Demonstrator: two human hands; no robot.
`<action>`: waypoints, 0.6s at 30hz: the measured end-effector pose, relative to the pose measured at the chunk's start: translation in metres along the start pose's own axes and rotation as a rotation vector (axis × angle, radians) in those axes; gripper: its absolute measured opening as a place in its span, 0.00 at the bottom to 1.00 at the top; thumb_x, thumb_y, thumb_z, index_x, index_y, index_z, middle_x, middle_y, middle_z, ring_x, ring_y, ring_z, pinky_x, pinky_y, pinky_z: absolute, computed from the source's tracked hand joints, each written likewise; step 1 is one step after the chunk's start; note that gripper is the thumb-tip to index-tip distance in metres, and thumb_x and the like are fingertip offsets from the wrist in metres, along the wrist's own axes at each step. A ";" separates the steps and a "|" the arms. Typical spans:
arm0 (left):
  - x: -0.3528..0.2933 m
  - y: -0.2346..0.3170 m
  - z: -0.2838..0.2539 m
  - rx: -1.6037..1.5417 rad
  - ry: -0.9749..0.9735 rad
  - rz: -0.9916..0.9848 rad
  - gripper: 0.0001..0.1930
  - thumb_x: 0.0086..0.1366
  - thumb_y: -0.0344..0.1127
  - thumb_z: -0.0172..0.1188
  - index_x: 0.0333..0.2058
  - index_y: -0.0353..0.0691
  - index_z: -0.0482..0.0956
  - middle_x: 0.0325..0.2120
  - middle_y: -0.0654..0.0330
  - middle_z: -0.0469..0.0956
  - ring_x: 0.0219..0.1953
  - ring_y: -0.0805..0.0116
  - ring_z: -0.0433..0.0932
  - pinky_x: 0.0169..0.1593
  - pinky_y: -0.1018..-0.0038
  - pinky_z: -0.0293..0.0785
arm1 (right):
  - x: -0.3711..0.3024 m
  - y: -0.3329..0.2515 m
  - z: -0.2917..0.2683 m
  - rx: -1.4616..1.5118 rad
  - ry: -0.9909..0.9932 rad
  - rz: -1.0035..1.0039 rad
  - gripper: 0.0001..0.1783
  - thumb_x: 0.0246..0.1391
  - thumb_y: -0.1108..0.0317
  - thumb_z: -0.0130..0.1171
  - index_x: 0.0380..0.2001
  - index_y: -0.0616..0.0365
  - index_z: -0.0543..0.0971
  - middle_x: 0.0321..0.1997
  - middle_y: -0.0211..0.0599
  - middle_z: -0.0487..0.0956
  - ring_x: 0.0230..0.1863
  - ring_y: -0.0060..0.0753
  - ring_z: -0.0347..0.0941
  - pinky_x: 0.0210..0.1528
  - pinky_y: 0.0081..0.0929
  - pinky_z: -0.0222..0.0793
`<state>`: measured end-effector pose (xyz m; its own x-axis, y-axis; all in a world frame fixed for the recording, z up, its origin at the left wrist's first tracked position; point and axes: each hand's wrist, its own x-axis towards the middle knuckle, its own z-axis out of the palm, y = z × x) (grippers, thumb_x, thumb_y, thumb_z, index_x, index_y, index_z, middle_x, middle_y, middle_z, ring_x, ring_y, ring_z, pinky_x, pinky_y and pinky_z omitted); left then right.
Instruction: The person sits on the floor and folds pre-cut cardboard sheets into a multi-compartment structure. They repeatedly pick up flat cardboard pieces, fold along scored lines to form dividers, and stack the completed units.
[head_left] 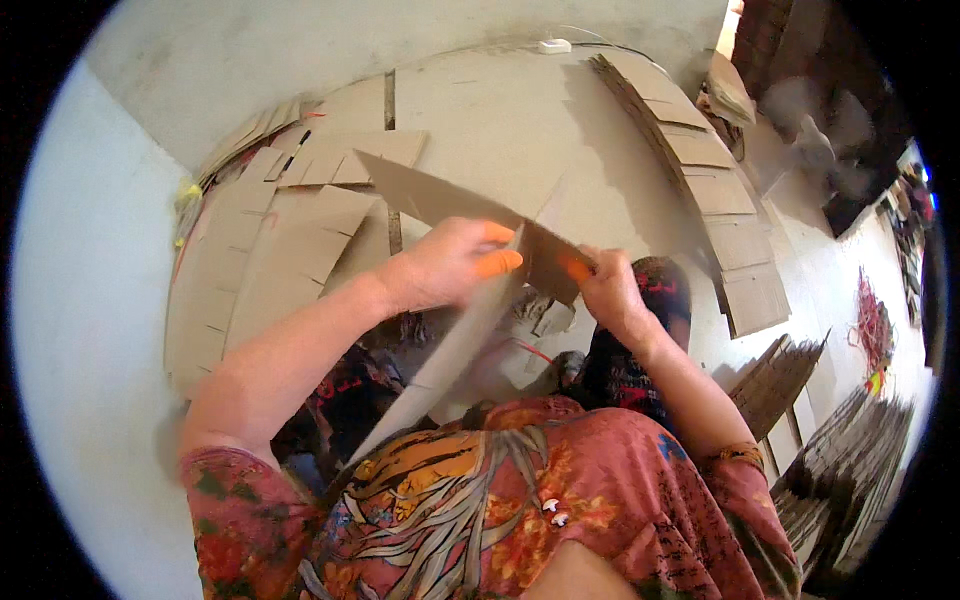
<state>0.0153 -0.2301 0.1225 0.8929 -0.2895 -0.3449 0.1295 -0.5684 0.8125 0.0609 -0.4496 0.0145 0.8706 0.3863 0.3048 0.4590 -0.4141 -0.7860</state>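
Note:
In front of my body, two brown cardboard strips meet crosswise. My left hand (450,262), with orange covers on thumb and finger, pinches the end of the long strip (440,365), which slopes back toward my lap. The crossing strip (425,190) reaches out to the far left. Its near right end is gripped between the fingers of my right hand (612,290), which also shows orange at a fingertip. Whether the strips are slotted into each other at the crossing, I cannot tell. Both strips are held up off the floor, above my knees.
Slotted cardboard sheets (240,260) lie in piles on the left. To the right stretches a long row of stacked cardboard (715,180). Bundled strips (850,470) stand at the lower right, near red string (872,320). A fan (815,135) stands at the far right.

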 end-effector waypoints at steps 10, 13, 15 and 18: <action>-0.049 -0.235 -0.079 0.899 0.788 -0.365 0.33 0.57 0.53 0.57 0.57 0.39 0.62 0.56 0.48 0.63 0.57 0.51 0.62 0.58 0.60 0.59 | 0.025 -0.065 -0.008 -0.022 0.001 -0.280 0.19 0.48 0.68 0.61 0.43 0.65 0.75 0.39 0.50 0.78 0.38 0.51 0.74 0.38 0.36 0.71; -0.057 -0.249 -0.087 0.947 0.782 -0.456 0.28 0.58 0.49 0.55 0.53 0.39 0.66 0.51 0.47 0.67 0.53 0.50 0.66 0.54 0.60 0.63 | 0.044 -0.066 0.006 -0.234 -0.056 -0.348 0.13 0.51 0.66 0.55 0.38 0.64 0.76 0.38 0.54 0.77 0.39 0.58 0.72 0.40 0.44 0.69; -0.060 -0.252 -0.094 0.945 0.736 -0.490 0.22 0.59 0.45 0.54 0.48 0.38 0.69 0.44 0.46 0.72 0.47 0.49 0.70 0.49 0.58 0.67 | 0.052 -0.077 0.009 -0.411 -0.207 -0.151 0.12 0.51 0.68 0.53 0.37 0.63 0.76 0.34 0.55 0.77 0.39 0.58 0.71 0.39 0.45 0.68; -0.059 -0.250 -0.120 0.908 0.720 -0.526 0.13 0.58 0.36 0.51 0.39 0.35 0.72 0.32 0.45 0.75 0.37 0.47 0.75 0.40 0.56 0.70 | 0.057 -0.066 0.016 -0.375 -0.271 -0.137 0.12 0.50 0.71 0.51 0.38 0.62 0.75 0.31 0.56 0.76 0.36 0.58 0.71 0.38 0.46 0.68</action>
<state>-0.0181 0.0212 -0.0040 0.8921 0.4502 0.0379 0.4517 -0.8905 -0.0549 0.0773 -0.3877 0.0748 0.7431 0.6381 0.2016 0.6417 -0.5942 -0.4849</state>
